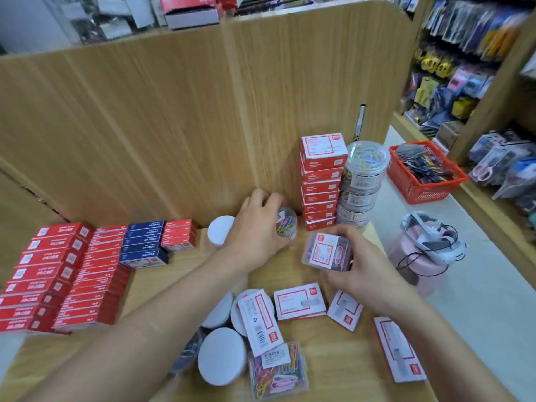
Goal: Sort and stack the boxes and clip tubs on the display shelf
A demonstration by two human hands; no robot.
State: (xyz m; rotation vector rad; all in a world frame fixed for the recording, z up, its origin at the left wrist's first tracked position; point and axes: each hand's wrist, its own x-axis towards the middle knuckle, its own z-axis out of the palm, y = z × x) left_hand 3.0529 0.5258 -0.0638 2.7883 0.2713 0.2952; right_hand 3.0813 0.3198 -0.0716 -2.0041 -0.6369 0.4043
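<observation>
My left hand (255,227) grips a round clear tub of coloured clips (286,226) on the wooden shelf (333,358), near the back panel. My right hand (359,271) holds a clear rectangular clip box with a red label (324,252) just above the shelf. Behind them a stack of red boxes (320,181) stands against the panel, with a stack of round clip tubs (361,184) at its right. Loose red-and-white boxes (298,304), white-lidded tubs (222,355) and a clear box of coloured clips (277,372) lie near the front.
Rows of red boxes (58,274) and blue boxes (143,242) fill the left side. A white tub (220,233) stands left of my left hand. A red basket (423,172) and a pink container with cords (423,250) sit on the white counter at right.
</observation>
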